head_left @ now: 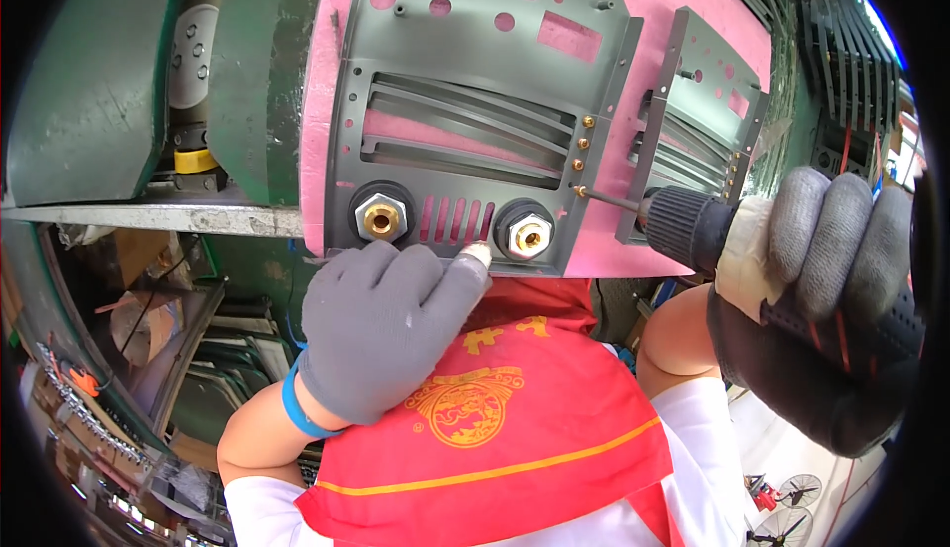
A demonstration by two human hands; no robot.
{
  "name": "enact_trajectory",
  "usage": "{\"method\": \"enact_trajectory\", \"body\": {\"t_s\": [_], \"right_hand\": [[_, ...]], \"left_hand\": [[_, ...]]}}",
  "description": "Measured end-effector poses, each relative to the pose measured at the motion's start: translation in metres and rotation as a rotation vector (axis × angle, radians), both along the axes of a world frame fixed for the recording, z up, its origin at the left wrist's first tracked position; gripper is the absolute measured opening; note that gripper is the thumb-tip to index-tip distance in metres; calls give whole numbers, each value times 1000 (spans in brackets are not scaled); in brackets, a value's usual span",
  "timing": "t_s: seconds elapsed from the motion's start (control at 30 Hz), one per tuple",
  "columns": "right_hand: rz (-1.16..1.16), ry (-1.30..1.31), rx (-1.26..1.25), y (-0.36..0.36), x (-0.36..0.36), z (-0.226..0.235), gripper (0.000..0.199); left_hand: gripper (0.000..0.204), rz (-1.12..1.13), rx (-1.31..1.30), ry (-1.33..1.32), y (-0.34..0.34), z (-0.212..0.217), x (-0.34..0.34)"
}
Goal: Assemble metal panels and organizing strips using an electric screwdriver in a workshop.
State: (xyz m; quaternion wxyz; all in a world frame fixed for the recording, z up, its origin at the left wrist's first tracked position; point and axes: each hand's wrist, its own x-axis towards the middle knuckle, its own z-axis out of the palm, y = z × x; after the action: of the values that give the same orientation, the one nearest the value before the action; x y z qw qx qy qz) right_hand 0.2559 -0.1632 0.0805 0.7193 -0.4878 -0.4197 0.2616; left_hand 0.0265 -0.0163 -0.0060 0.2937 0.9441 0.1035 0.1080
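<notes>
Currently | left hand (386,324): touching panel (455,47), grip unclear | right hand (833,250): clamped on power screwdriver (688,227)

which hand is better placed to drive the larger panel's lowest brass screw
Right, likely: the right hand holds the power driver, its bit at that brass screw; the left hand rests low on the panel.

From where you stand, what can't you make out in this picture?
All in the head view:
Power driver: much of its body, covered by the right grip and lost toward the dark picture rim.
Brass fastener: too small to tell whether the driver's bit is fully seated.
Metal panel: its underside, turned away toward the pink surface.
Left grip: most fingertips, out of sight beyond its knuckles.
</notes>
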Motion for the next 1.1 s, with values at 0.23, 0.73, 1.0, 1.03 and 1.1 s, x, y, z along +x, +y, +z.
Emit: {"method": "enact_trajectory", "body": {"t_s": [0.23,0.73,1.0,1.03,1.1], "right_hand": [[-84,-56,-110,-1,-3,2,16],[168,-71,-263,-2,-10,-5,33],[574,-59,-344,8,24,4,32],[645,-34,-385,12,25,6,32],[343,165,-495,20,17,12,34]], "left_hand": [[32,-58,79,-88,-6,-11,-5],[38,-109,68,-67,-10,-12,-6],[33,-104,31,-41,-12,-8,-5],[33,-107,29,-45,-12,-8,-5],[32,-124,39,-52,-11,-9,-5]]}}
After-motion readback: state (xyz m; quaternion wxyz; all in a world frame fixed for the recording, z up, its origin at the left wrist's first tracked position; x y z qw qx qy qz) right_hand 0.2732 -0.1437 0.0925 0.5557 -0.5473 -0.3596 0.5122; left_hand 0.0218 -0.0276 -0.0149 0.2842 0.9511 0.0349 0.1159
